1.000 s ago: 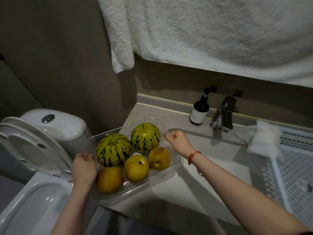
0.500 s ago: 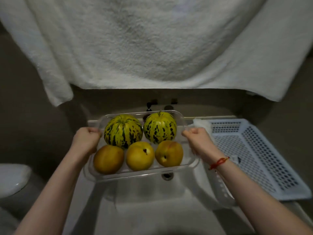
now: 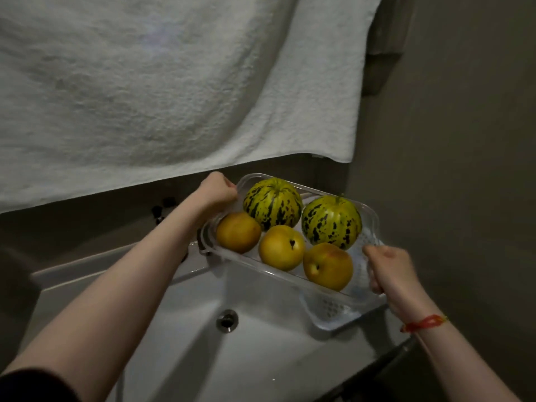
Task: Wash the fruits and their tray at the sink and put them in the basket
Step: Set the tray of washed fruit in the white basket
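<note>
1. While the white towel (image 3: 162,91) fills the top of the view, the sink (image 3: 179,338) lies below it, its basin bare around the drain (image 3: 227,320), and the clear tray (image 3: 369,224) hangs in the air above the basin's right part, touching nothing but the two hands.

2. The tray's long axis runs from far-left to near-right, slanting down toward the person (it looks tilted, the near-right end lower), so each hand takes one short end: the left hand (image 3: 217,191) at the far-left end, the right hand (image 3: 390,269) at the near-right end.

3. Both grips are clenched on the tray's rim, fingers curled over the edge; the right hand is nearer the body, the left reaches out further.

4. The white perforated basket (image 3: 333,310) shows only as a corner beneath the tray's near-right end; how it rests on the surface cannot be told.

5. Two striped melons (image 3: 272,203) sit along the tray's far long side; three yellow fruits (image 3: 281,247) line the near side, touching one another.

6. Judging by this, the tray must travel left and down along its own axis to reach the basin; the tilt could roll the fruit toward the right hand.

7. A red bracelet (image 3: 424,323) circles the right wrist.
</note>
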Tool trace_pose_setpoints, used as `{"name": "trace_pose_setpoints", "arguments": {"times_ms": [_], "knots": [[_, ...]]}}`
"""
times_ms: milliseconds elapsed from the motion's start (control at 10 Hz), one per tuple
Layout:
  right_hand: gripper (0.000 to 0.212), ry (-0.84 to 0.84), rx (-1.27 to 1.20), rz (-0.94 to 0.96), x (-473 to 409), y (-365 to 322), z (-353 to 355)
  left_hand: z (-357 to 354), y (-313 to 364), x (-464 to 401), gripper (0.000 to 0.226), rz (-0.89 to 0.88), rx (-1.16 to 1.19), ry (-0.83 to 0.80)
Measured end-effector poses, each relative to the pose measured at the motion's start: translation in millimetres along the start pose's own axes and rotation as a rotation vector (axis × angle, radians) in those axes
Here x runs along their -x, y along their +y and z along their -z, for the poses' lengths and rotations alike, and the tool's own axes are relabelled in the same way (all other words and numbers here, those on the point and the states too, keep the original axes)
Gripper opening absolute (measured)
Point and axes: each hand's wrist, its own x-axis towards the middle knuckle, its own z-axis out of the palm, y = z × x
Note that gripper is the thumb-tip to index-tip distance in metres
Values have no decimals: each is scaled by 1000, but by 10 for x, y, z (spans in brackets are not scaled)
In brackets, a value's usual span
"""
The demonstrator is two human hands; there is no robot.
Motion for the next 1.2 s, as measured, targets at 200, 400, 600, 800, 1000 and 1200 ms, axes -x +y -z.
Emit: {"name": "trace_pose_setpoints", "arguments": {"times_ms": [200, 400, 600, 800, 1000, 1200], "knots": [[41, 19, -60, -80, -91, 263, 142, -587, 436, -603, 23, -99, -50, -64], [34, -116, -68, -301, -192, 385, 7, -1175, 548, -1079, 24, -200, -124, -73], [23, -26, 217, -368, -361, 615, -132, -1624, 424, -1335, 28, -243, -166, -98], [16, -4, 279, -403, -414, 718, -182, -1940, 311, -1491, 29, -235, -207, -153], [12, -24, 251, -519, -510, 756, -254, -2106, 255, -1572, 30, -236, -192, -138], [41, -290, 784, -301, -508, 714, -261, -2232, 185, -1613, 33, -243, -210, -174]]}}
